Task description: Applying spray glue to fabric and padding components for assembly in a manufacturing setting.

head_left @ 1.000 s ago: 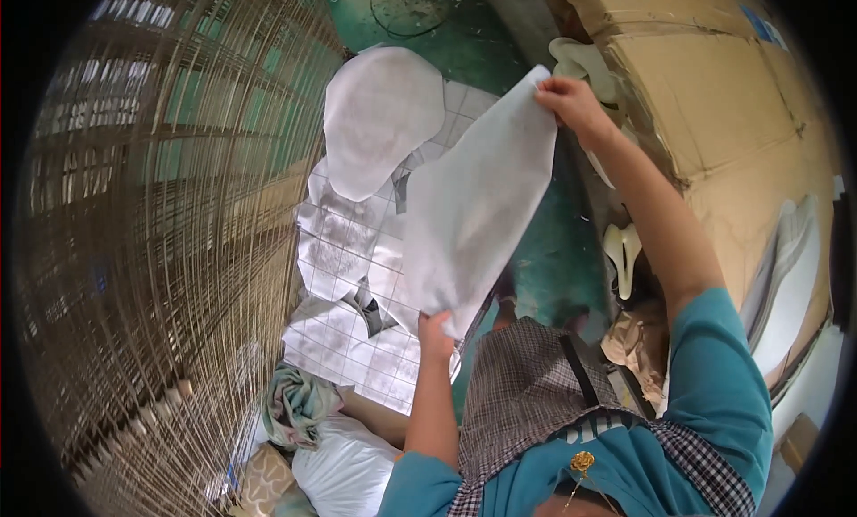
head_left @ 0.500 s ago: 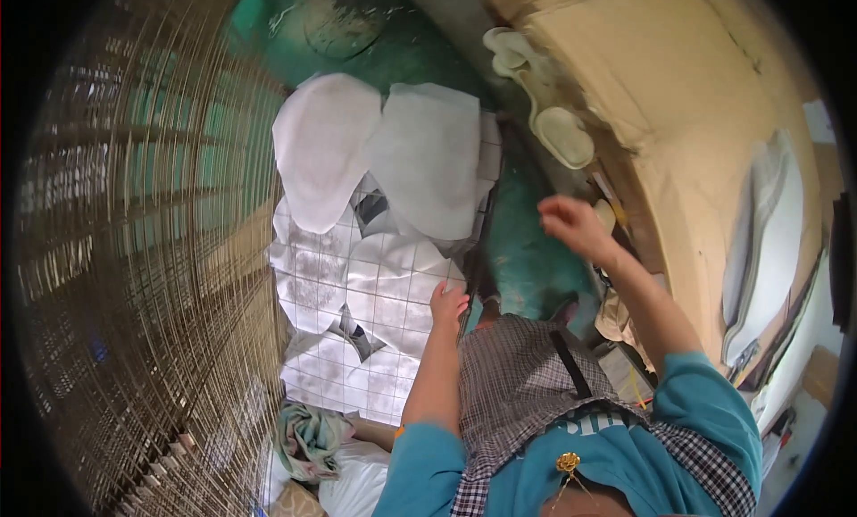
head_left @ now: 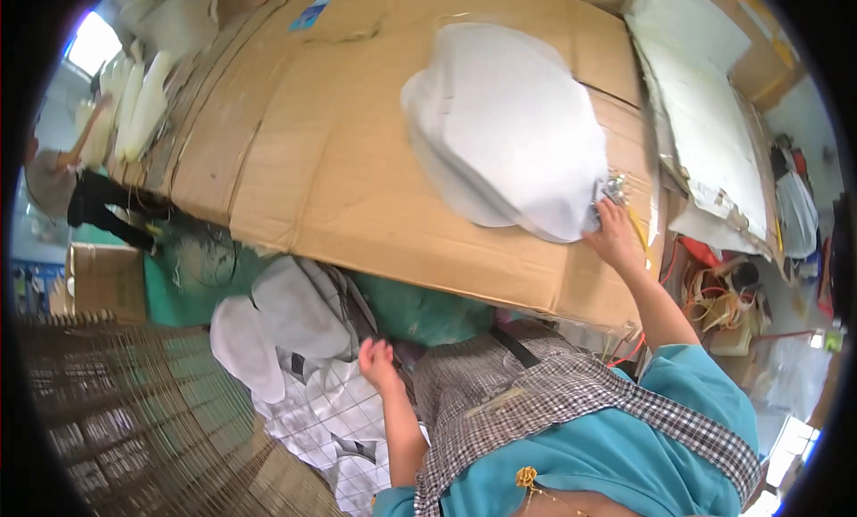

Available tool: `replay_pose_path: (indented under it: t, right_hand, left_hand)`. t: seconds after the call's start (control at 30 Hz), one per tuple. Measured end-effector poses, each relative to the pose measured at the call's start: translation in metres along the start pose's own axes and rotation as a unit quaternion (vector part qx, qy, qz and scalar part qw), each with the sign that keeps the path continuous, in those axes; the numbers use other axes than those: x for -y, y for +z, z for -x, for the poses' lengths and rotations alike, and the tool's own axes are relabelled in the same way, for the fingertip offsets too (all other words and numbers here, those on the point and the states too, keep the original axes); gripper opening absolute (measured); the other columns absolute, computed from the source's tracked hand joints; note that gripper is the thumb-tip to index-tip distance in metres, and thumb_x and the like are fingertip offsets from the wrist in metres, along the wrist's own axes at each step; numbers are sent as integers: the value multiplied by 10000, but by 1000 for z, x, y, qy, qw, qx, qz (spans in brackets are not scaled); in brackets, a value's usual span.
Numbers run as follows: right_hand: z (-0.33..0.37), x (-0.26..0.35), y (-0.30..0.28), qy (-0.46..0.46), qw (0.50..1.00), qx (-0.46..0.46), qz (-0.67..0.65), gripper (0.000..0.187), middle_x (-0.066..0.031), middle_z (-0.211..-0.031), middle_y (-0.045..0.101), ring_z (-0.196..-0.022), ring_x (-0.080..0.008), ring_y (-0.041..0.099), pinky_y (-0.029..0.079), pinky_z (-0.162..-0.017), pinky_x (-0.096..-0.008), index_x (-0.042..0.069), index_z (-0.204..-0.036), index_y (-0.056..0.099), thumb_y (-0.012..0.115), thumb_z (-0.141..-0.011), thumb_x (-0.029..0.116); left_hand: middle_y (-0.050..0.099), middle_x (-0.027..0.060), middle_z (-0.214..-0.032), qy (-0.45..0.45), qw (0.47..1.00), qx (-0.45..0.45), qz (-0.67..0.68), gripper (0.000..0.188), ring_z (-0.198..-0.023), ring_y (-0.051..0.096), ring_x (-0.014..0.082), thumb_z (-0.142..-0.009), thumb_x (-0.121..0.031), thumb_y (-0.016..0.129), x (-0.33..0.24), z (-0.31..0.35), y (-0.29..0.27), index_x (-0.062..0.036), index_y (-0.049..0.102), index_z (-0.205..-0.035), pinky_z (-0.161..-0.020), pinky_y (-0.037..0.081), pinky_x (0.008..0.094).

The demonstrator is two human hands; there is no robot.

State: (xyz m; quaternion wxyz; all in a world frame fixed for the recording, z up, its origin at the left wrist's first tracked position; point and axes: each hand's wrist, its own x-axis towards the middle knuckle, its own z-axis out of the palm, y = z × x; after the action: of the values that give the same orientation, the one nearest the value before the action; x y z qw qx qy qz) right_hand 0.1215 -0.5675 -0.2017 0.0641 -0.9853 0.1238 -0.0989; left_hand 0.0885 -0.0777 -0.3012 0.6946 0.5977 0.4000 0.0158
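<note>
Closest of all, the shirt [head_left: 598, 446] is of smooth teal cloth, and over it goes an apron [head_left: 509, 396] of woven cloth in small dark and white checks. A gold pendant [head_left: 526, 476], shaped like a flower, hangs at the neck. The left hand [head_left: 380, 365] is half open in the air, its fingers loosely bent. Just to its left is a wire grid [head_left: 323, 410] with white pieces visible behind its thin lines; two rounded grey-white pieces [head_left: 299, 312] lie over its farther part. More to the left stands a frame [head_left: 116, 410] of many thin brown rods.

The right hand [head_left: 616, 238] is stretched forward to the table [head_left: 348, 178], which is covered with creased brown cardboard. There lies a pile of sheets [head_left: 518, 124]: matt, white to pale grey, flat, with broad curved outlines, the lower ones showing past the upper one. The pile is ahead of both hands, well apart from the left one. The right fingers are at its near right corner, beside a small silvery object [head_left: 611, 189]; whether they pinch a sheet, I cannot tell.

Far at the left, a person [head_left: 55, 182] stands near long, cream-coloured shapes [head_left: 143, 106].
</note>
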Motion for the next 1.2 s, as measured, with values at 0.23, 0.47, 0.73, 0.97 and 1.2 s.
replay_pose_path:
  t: [0.23, 0.47, 0.73, 0.97, 1.2]
  right_hand:
    - [28, -49, 12, 25, 999, -3, -40, 661, -177, -1282, 391, -1168, -346, 373, 359, -962, -393, 84, -1232, 406, 624, -613, 7]
    - [20, -81, -29, 212, 941, 36, -262, 695, -180, -1157, 512, -949, -301, 544, 445, -827, -352, 102, -1280, 379, 539, -619, -43]
    - [83, -65, -129, 290, 768, 41, -570, 581, 4, -793, 496, -622, -61, 477, 420, -536, -203, 105, -1257, 417, 581, -710, 0]
    - [114, -45, -193, 211, 851, 43, -479, 366, 15, -849, 526, -714, -56, 460, 416, -658, -215, 49, -1166, 496, 590, -814, 81]
    - [123, -10, -248, 140, 847, 64, -508, 457, -21, -915, 540, -792, -94, 488, 407, -707, -228, 37, -1193, 449, 615, -769, 62]
  left_hand:
    - [547, 147, -1104, 579, 684, 274, -348, 394, -1039, 500, 323, -746, -79, 566, -80, 93, 227, -41, 522, -1136, -929, 363, 408]
    - [473, 162, -1173, 470, 805, 138, -336, 477, -1108, 410, 323, -769, -217, 616, -31, 98, 314, -64, 451, -1190, -918, 361, 433]
    - [574, 194, -1018, -54, 986, 135, -77, 487, -925, 552, 305, -729, -275, 693, -20, 77, 337, 67, 511, -1024, -780, 444, 357]
    - [582, 211, -1044, 79, 899, 175, -393, 496, -956, 564, 318, -728, -319, 667, -51, 99, 340, 82, 543, -992, -823, 435, 385]
    - [594, 187, -894, 182, 950, 81, -241, 448, -748, 595, 248, -720, -277, 688, -33, 76, 357, 93, 549, -931, -617, 492, 352]
